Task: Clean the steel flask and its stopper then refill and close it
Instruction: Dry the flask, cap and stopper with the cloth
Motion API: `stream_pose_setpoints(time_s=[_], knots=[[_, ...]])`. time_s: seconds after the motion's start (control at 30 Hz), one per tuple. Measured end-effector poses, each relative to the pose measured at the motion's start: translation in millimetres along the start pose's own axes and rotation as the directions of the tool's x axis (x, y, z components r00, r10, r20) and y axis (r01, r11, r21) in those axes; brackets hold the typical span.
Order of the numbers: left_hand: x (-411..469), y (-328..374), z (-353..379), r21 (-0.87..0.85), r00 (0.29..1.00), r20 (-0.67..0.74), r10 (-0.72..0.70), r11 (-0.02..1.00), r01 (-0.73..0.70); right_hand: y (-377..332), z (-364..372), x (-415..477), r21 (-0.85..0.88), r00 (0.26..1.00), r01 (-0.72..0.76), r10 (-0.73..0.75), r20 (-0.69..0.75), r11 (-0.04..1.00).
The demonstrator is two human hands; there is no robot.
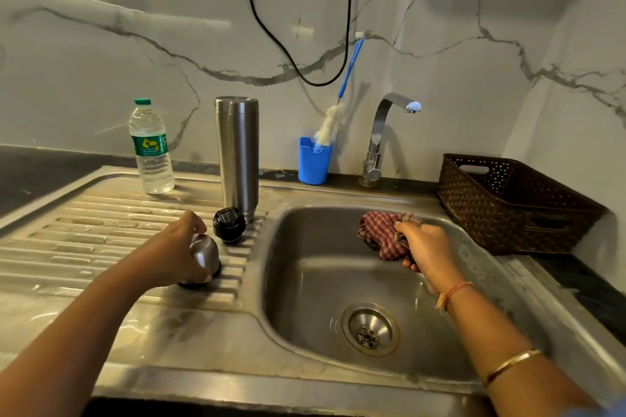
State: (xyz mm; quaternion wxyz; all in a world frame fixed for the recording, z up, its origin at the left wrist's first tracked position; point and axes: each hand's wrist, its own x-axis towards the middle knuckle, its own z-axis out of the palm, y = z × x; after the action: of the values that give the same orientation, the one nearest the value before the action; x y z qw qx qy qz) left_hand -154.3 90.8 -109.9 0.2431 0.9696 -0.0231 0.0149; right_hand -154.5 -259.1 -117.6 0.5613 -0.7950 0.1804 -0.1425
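The left hand is gripping a small rounded steel cap, with the fingers curling around it from above, and the cap is resting on the ribbed drainboard. Just beyond the cap, the black stopper is lying on the drainboard, close beside the base of the steel flask. The flask is standing upright and open at the far edge of the drainboard. Further left, a clear water bottle with a green cap is standing.

The right hand is holding a bunched red checked cloth inside the sink basin, near its far right wall. Behind the sink, a blue cup is holding a bottle brush, and the tap is standing to its right. A brown basket is sitting at the far right.
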Motion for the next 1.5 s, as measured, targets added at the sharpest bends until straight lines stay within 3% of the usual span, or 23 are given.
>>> stream_pose_setpoints(time_s=[0.2,0.37,0.43,0.5,0.57,0.63,0.73,0.83,0.97,1.17,1.23,1.33,1.43,1.5], knots=[[5,-2,-2,0.034,0.999,0.031,-0.026,0.999,0.025,0,-1,0,0.035,0.999,0.002,-0.004,0.045,0.999],[-7,39,-2,-0.145,0.950,-0.303,0.076,0.982,-0.125,-1,-3,-3,0.046,0.991,0.005,-0.011,0.131,0.999],[-14,68,6,-0.214,0.927,-0.355,0.120,0.955,-0.206,-1,-4,-3,0.056,0.984,0.017,-0.027,0.174,0.998],[-16,93,22,-0.324,0.957,-0.243,0.158,0.917,-0.234,-2,-4,-3,0.069,0.976,0.043,-0.056,0.212,0.997],[-10,115,43,-0.466,0.984,-0.046,0.171,0.868,-0.173,-4,-5,-5,0.103,0.963,0.068,-0.093,0.252,0.992],[-1,133,61,-0.637,0.981,0.142,0.129,0.771,-0.009,-6,-7,-8,0.150,0.948,0.085,-0.126,0.293,0.985],[12,155,79,-0.802,0.938,0.340,0.072,0.544,0.249,-7,-8,-10,0.192,0.931,0.112,-0.171,0.324,0.975],[22,168,90,-0.866,0.940,0.340,0.023,0.399,0.303,-5,-8,-8,0.166,0.929,0.165,-0.210,0.304,0.972],[31,180,99,-0.928,0.965,0.252,-0.074,0.263,0.263,-1,-6,-4,0.081,0.933,0.181,-0.197,0.300,0.980],[46,185,107,-0.927,0.955,0.276,-0.110,0.231,0.295,-2,-7,0,0.285,0.941,-0.151,0.049,0.335,0.947],[51,185,109,-0.929,0.945,0.291,-0.149,0.193,0.316,-1,-10,6,0.256,0.977,-0.085,0.030,0.211,0.963],[56,181,111,-0.922,0.931,0.316,-0.182,0.174,0.347,1,-12,9,0.054,0.978,0.194,-0.197,0.062,0.979],[58,180,111,-0.914,0.913,0.361,-0.190,0.122,0.387,1,-8,4,-0.140,0.877,0.462,-0.427,0.221,0.876],[60,181,111,-0.914,0.912,0.360,-0.198,0.122,0.387,4,1,-1,-0.269,0.790,0.590,-0.477,0.384,0.761]])
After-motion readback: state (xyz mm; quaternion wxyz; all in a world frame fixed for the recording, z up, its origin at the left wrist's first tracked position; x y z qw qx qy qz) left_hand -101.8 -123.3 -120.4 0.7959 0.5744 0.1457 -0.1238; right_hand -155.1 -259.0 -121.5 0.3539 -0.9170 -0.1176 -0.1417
